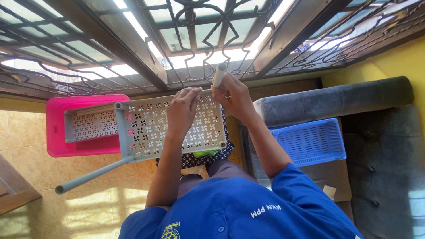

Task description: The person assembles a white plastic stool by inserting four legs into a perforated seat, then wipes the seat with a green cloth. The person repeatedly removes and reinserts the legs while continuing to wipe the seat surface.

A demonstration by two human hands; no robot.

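A grey plastic shelf panel with pinwheel cut-outs lies across my lap. My left hand rests on top of it, with the fingers reaching its far edge and holding it steady. My right hand is closed around a short grey tube that stands at the panel's far right corner. A longer grey tube leg is plugged into the panel's near left corner and sticks out to the left over the floor.
A pink basket holding another grey perforated panel sits on the tiled floor at the left. A blue basket rests on a grey sofa at the right. A window with an ornate metal grille is straight ahead.
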